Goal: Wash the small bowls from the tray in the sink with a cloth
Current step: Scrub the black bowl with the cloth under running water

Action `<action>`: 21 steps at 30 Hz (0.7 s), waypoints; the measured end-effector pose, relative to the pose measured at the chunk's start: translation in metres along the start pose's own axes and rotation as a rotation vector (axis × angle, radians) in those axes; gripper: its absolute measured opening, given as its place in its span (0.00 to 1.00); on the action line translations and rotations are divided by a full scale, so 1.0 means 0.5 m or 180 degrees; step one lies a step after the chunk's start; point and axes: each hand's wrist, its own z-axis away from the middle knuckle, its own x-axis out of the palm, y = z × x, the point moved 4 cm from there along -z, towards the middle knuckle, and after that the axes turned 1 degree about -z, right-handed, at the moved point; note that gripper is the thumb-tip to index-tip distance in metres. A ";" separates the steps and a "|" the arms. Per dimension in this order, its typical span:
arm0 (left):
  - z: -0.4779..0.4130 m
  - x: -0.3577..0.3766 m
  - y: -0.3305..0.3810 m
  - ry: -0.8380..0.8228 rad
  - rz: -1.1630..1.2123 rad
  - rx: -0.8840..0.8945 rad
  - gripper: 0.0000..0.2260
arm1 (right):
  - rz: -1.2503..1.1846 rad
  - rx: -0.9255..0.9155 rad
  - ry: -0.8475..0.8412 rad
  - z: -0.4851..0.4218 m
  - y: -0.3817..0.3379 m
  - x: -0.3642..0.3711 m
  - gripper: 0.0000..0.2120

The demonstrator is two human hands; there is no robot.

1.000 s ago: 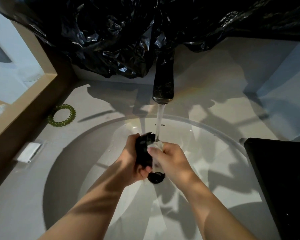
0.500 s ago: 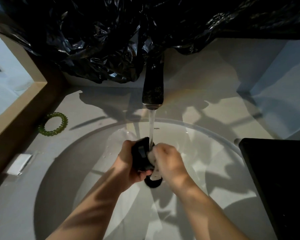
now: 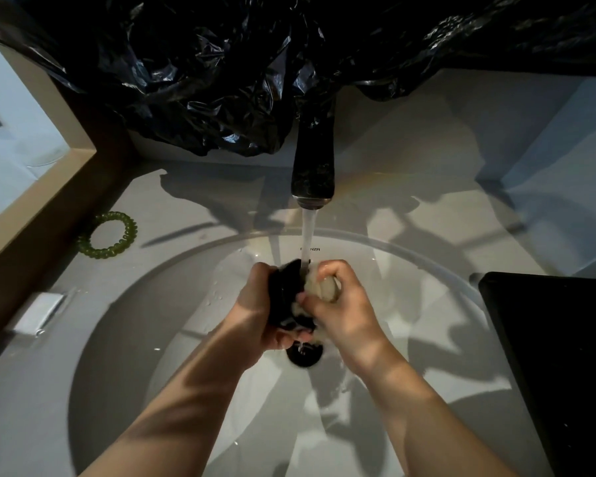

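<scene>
Over the white round sink [image 3: 437, 266], my left hand [image 3: 255, 311] grips a small black bowl [image 3: 284, 294] turned on its side. My right hand [image 3: 344, 311] holds a pale wet cloth [image 3: 320, 287] bunched in its fingers and presses it against the bowl's open side. Water runs from the dark tap [image 3: 313, 166] straight onto the bowl and cloth. The black drain [image 3: 303, 356] shows just below my hands. A black tray [image 3: 558, 356] sits at the right edge of the basin; what it holds is too dark to see.
A green beaded ring [image 3: 109, 235] lies on the counter to the left. A small white packet [image 3: 38, 313] lies nearer the front left. Crumpled black plastic [image 3: 221, 80] hangs behind the tap. A wooden frame [image 3: 49, 187] borders the left side.
My right hand has turned so the bunched cloth shows more against the bowl. Both hands stay under the running water. The view has shifted slightly.
</scene>
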 end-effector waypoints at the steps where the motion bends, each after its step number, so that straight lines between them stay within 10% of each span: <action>1: 0.000 -0.002 0.004 0.0097 -0.0061 0.0087 0.22 | -0.0189 0.0247 0.0123 0.003 0.009 0.002 0.16; 6: 0.008 -0.005 0.013 0.0273 -0.0443 0.0359 0.21 | -0.0232 0.1457 -0.0201 0.013 0.051 0.011 0.10; 11: 0.006 0.002 0.004 0.0285 -0.0438 0.0131 0.23 | 0.1364 0.0171 0.0442 0.012 -0.006 -0.013 0.07; 15: 0.011 0.011 -0.018 -0.0283 -0.1092 0.0079 0.28 | 0.2318 -0.0772 -0.0012 0.016 -0.035 -0.004 0.17; 21: 0.009 0.005 -0.005 0.0048 -0.0687 0.0463 0.22 | 0.0792 0.0086 0.0394 -0.003 -0.002 -0.019 0.11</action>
